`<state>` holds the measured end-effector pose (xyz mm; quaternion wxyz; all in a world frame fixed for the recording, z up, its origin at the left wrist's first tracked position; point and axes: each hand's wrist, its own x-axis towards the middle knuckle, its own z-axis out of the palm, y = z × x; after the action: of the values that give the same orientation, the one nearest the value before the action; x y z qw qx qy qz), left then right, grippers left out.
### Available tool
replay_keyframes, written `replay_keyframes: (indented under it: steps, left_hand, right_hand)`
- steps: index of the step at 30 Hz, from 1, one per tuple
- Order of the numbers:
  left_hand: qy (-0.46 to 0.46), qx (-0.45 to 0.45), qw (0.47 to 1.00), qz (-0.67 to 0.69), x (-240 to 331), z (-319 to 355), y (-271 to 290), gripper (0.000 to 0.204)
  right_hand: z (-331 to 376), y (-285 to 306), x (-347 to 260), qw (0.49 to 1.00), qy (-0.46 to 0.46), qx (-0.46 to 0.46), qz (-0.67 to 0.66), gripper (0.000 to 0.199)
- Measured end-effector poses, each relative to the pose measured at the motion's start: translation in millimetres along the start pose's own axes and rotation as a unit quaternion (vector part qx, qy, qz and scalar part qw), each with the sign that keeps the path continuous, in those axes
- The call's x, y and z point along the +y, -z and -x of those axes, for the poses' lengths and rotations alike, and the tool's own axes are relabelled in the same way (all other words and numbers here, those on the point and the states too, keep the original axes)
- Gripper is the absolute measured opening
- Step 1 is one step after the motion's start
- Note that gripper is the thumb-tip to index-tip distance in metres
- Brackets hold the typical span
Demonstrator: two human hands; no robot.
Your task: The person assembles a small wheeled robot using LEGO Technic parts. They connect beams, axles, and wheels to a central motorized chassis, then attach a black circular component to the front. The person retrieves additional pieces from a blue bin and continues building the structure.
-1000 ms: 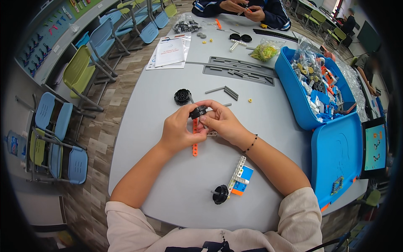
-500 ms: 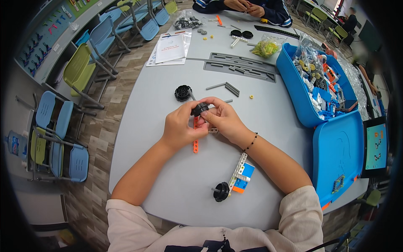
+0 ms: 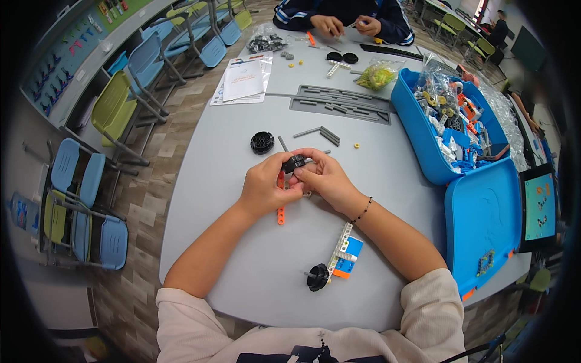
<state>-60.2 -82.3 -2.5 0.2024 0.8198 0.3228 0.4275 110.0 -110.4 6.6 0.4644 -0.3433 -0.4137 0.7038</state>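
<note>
Both hands meet above the middle of the table around a black toy wheel hub (image 3: 293,163). My left hand (image 3: 261,184) pinches it from the left side, and the fingers of my right hand (image 3: 325,180) close on it from the right. A grey axle rod (image 3: 282,144) sticks up just behind the hub. Below my fingers an orange perforated beam (image 3: 281,216) points toward me, its upper part partly hidden. Another black wheel hub (image 3: 262,143) lies beyond my left hand. Nearer me rests a white, blue and orange block assembly (image 3: 342,257) with a black wheel (image 3: 317,277) on an axle.
Loose grey rods (image 3: 328,136) lie beyond my hands, before a grey sorting tray (image 3: 369,113). At right stand a blue parts bin (image 3: 423,145), its lid (image 3: 481,224) and a tablet (image 3: 538,206). Papers (image 3: 243,80) lie far left. Another person's hands (image 3: 348,25) work at the far edge.
My hands stay on the black wheel hub, which has tilted slightly. The view has shifted a little. Across the table, the other person's hands have moved apart.
</note>
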Motion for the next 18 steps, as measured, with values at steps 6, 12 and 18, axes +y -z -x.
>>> replay_keyframes:
  steps: [6,12,18]
  left_hand:
    - [0.005,-0.041,0.999,0.025,2.9,-16.0,-14.1,0.046]
    - [0.030,-0.057,0.996,0.067,-1.8,-21.4,-16.5,0.045]
    - [0.021,-0.057,0.997,0.057,-2.9,-22.0,-17.3,0.040]
  right_hand:
    - [7.4,14.7,2.2,0.998,0.008,0.058,0.005,0.040]
    - [1.5,14.7,3.0,0.995,-0.003,0.098,-0.010,0.038]
    - [2.7,10.6,-2.2,0.994,-0.016,0.111,-0.013,0.036]
